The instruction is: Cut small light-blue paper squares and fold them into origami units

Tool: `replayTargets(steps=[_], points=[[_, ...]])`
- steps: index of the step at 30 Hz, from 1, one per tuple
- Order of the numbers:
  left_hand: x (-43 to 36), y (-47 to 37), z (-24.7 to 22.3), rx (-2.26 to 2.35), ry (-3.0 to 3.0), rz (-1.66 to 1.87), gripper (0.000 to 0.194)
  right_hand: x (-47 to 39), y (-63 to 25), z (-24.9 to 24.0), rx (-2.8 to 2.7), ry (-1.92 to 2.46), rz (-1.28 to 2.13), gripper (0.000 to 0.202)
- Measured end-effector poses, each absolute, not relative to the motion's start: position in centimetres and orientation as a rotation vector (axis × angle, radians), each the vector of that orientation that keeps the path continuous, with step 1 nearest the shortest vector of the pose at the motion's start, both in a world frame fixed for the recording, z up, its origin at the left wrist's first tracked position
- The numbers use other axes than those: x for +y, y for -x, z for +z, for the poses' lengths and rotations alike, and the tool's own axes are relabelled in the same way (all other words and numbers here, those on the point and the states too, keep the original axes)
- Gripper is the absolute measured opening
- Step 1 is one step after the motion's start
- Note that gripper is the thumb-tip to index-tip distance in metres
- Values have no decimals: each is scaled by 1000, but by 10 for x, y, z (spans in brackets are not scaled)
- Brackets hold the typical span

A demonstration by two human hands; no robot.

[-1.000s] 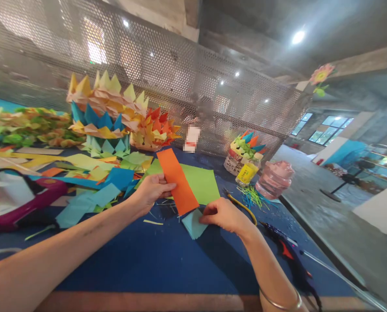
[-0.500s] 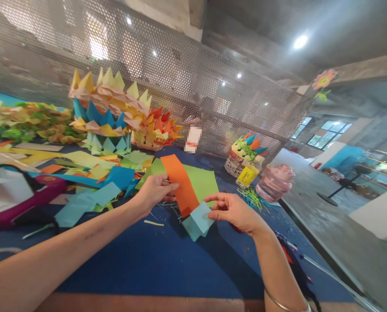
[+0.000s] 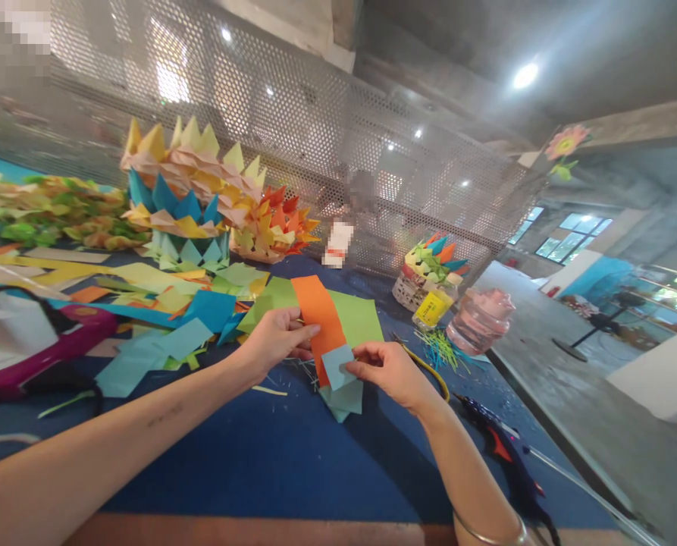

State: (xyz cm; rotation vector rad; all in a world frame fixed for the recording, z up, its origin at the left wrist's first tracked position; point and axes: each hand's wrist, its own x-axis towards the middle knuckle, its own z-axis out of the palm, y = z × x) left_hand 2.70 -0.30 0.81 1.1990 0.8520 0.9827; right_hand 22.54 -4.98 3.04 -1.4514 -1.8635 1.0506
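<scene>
Pinched in my left hand (image 3: 284, 335) is an orange paper strip (image 3: 319, 315), held tilted above the table. My right hand (image 3: 380, 368) grips the edge of a small light-blue paper square (image 3: 339, 366) between thumb and fingers. That square overlaps the lower end of the strip; whether the two touch cannot be told. Under them, more light-blue paper pieces (image 3: 345, 400) lie on the dark blue table cover. Behind the strip rests a green paper sheet (image 3: 356, 315), partly hidden by it.
Left stand folded-paper crowns (image 3: 190, 189), coloured paper scraps (image 3: 145, 284) and a magenta bag-like item (image 3: 82, 334). To the right are a glue gun (image 3: 500, 444), yellow-handled scissors (image 3: 429, 362), a yellow-labelled jar (image 3: 432, 307), a pink bottle (image 3: 479, 322) and thin paper shreds (image 3: 443, 349).
My right hand has moved left, bringing the light-blue square over the orange strip's lower end. The strip has shifted slightly right and stands steeper. The scissors and glue gun are now less covered.
</scene>
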Motion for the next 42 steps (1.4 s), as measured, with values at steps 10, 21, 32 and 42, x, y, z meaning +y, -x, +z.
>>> replayTargets(steps=[10, 21, 32, 42], points=[[-8, -27, 10, 759, -1257, 996, 38, -49, -217, 27, -1781, 1463, 837, 26], [-6, -33, 1, 722, -1288, 817, 47, -49, -214, 25, -1706, 1479, 794, 27], [-7, -32, 2, 698, -1264, 813, 45, -49, -211, 24, -1663, 1509, 797, 29], [-6, -32, 1, 690, -1280, 804, 46, -49, -212, 23, -1650, 1514, 797, 30]])
